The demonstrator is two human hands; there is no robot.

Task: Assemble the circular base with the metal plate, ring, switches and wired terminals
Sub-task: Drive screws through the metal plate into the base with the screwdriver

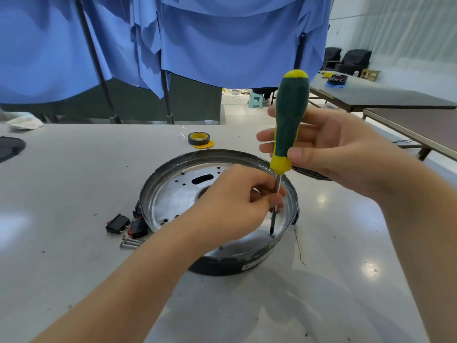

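Left hand (237,201) steadying upright screwdriver (289,125)

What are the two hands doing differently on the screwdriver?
The right hand grips the fat green handle up high; the left hand pinches the thin metal shaft low down, inside the round base. Right fingers wrap around; left fingertips only steady it. Both hold the same upright screwdriver.

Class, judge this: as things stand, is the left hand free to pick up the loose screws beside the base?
Probably not yet: the left hand pinches the screwdriver shaft; the screws lie uncovered.
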